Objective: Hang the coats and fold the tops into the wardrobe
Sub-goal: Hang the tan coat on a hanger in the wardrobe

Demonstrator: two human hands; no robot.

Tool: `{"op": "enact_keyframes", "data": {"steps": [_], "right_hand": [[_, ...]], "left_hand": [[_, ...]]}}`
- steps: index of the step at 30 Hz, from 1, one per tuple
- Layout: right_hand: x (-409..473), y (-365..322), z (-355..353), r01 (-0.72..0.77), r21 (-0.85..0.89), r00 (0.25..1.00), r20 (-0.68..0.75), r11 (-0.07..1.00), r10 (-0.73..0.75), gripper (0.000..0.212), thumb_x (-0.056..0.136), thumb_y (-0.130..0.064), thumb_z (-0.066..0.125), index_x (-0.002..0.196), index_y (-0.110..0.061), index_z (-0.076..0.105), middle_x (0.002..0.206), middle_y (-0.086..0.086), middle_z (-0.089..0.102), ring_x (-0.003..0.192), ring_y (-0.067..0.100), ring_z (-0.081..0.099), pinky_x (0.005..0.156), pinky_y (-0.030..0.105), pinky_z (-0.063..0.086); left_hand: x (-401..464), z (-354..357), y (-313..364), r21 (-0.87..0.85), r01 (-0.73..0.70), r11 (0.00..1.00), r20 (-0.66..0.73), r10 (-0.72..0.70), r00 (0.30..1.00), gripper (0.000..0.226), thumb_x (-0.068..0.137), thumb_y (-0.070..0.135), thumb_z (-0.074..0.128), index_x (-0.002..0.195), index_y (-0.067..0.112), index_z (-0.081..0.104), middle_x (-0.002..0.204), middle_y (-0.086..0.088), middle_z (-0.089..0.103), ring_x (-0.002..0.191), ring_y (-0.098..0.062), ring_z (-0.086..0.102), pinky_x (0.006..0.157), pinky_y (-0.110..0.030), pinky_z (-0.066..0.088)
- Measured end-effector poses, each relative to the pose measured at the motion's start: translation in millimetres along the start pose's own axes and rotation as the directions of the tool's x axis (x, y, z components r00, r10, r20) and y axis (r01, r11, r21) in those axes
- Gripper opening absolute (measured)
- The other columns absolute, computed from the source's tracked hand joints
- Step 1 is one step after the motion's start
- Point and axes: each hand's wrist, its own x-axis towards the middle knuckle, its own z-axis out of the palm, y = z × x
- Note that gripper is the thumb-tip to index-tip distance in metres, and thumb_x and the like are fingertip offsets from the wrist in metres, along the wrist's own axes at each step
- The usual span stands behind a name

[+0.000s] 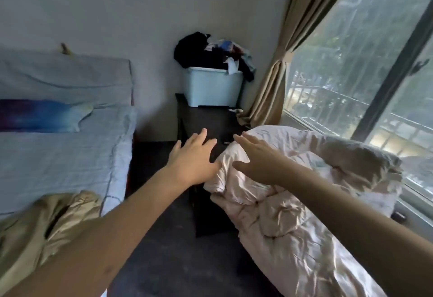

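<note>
- Left hand (193, 156) is reaching forward over the dark floor (168, 238) between the two beds, fingers spread and straight, gripping nothing.
- Right hand (260, 159) is stretching out alongside it, fingers flat and loosely spread, hovering over the near edge of the pink quilt (293, 214); whether it is touching the fabric cannot be told.
- Both arms are pointing toward the far corner, where a heap of clothes (210, 53), dark pieces mixed with lighter ones, is sitting on top of a pale blue bin (210, 88).
- The bin is standing on a dark nightstand (206, 118) against the wall, beside the tan curtain (288, 58).
- A tan garment (44, 228), possibly a coat, is lying crumpled on the near corner of the blue-sheeted bed (58, 151), well apart from either hand.
- No wardrobe is showing in this view.
- Judgement: the step in hand looks like going to collect garments; nothing is being hung or folded yet.
- Next move probably calls for closing the gap to the heap, then taking hold of one piece with both hands and lifting it clear of the rest.
</note>
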Motion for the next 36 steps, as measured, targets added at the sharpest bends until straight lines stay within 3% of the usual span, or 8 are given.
{"op": "enact_keyframes", "data": {"steps": [8, 15, 18, 22, 27, 29, 32, 36], "right_hand": [[116.7, -99.4, 40.5, 0.375, 0.084, 0.916, 0.122, 0.923, -0.383, 0.076, 0.095, -0.044, 0.051, 0.155, -0.03, 0.006, 0.163, -0.004, 0.001, 0.149, 0.026, 0.009, 0.118, 0.051, 0.021], [176.6, -170.7, 79.4, 0.661, 0.13, 0.711, 0.207, 0.739, -0.672, 0.077, 0.094, -0.046, 0.052, 0.155, -0.032, 0.007, 0.163, -0.001, 0.001, 0.149, 0.026, 0.013, 0.119, 0.049, 0.021], [192.0, -200.6, 91.4, 0.769, 0.158, 0.586, 0.211, 0.619, -0.782, 0.074, 0.096, -0.044, 0.051, 0.155, -0.031, 0.008, 0.163, -0.001, 0.002, 0.148, 0.027, 0.013, 0.118, 0.046, 0.021], [188.4, -259.3, 113.2, 0.88, 0.229, 0.363, 0.238, 0.416, -0.901, 0.074, 0.095, -0.041, 0.051, 0.155, -0.029, 0.01, 0.163, 0.002, 0.005, 0.148, 0.028, 0.013, 0.117, 0.047, 0.022], [153.5, -335.5, 145.2, 0.934, 0.32, 0.086, 0.237, 0.161, -0.968, 0.073, 0.092, -0.037, 0.056, 0.153, -0.025, 0.017, 0.161, 0.003, 0.013, 0.146, 0.027, 0.018, 0.116, 0.039, 0.024], [139.5, -361.6, 160.6, 0.935, 0.341, 0.008, 0.253, 0.097, -0.967, 0.073, 0.092, -0.04, 0.056, 0.153, -0.025, 0.018, 0.161, 0.003, 0.013, 0.146, 0.027, 0.017, 0.116, 0.039, 0.024], [124.1, -398.4, 186.2, 0.935, 0.353, -0.092, 0.293, 0.019, -0.952, 0.071, 0.092, -0.041, 0.054, 0.152, -0.026, 0.019, 0.162, 0.002, 0.011, 0.147, 0.026, 0.015, 0.116, 0.041, 0.024], [113.1, -454.1, 215.8, 0.937, 0.346, -0.167, 0.318, -0.05, -0.933, 0.072, 0.092, -0.042, 0.053, 0.153, -0.027, 0.019, 0.163, 0.002, 0.008, 0.148, 0.024, 0.015, 0.117, 0.041, 0.024]], "left_hand": [[-29.1, 5.0, -123.2, 0.044, 0.415, 0.909, -0.006, -0.415, 0.91, 0.068, 0.095, 0.056, 0.041, 0.154, 0.03, 0.018, 0.164, 0.0, -0.002, 0.15, -0.022, 0.007, 0.119, -0.05, 0.012], [-77.7, 12.3, -188.0, -0.005, 0.738, 0.674, -0.042, -0.738, 0.674, 0.066, 0.094, 0.056, 0.041, 0.153, 0.031, 0.022, 0.164, 0.002, -0.002, 0.15, -0.021, 0.008, 0.12, -0.049, 0.013], [-114.9, 17.6, -195.1, -0.04, 0.843, 0.536, -0.074, -0.843, 0.532, 0.069, 0.089, 0.06, 0.042, 0.15, 0.031, 0.029, 0.164, 0.001, 0.005, 0.149, -0.021, 0.014, 0.117, -0.047, 0.022], [-182.2, 23.3, -189.4, -0.087, 0.956, 0.28, -0.042, -0.96, 0.277, 0.067, 0.091, 0.057, 0.045, 0.151, 0.033, 0.026, 0.164, 0.007, 0.0, 0.149, -0.022, 0.014, 0.118, -0.048, 0.021], [-255.4, 32.0, -174.8, -0.057, 0.996, 0.073, -0.103, -0.992, 0.067, 0.084, 0.077, 0.072, 0.019, 0.15, 0.033, 0.03, 0.16, 0.007, 0.018, 0.146, -0.016, 0.02, 0.114, -0.029, 0.013], [-280.7, 38.3, -174.6, -0.111, 0.993, -0.037, -0.081, -0.996, -0.046, 0.071, 0.09, 0.069, 0.032, 0.153, 0.039, 0.02, 0.16, 0.011, 0.013, 0.147, -0.017, 0.018, 0.115, -0.037, 0.016], [-307.0, 43.8, -180.8, -0.175, 0.966, -0.193, -0.009, -0.98, -0.198, 0.072, 0.087, 0.071, 0.033, 0.151, 0.043, 0.017, 0.161, 0.007, 0.014, 0.146, -0.02, 0.018, 0.117, -0.049, 0.018], [-340.2, 56.1, -206.7, -0.242, 0.917, -0.316, 0.032, -0.948, -0.318, 0.077, 0.086, 0.075, 0.03, 0.153, 0.041, 0.015, 0.164, 0.001, 0.005, 0.149, -0.021, 0.013, 0.119, -0.052, 0.013]]}}
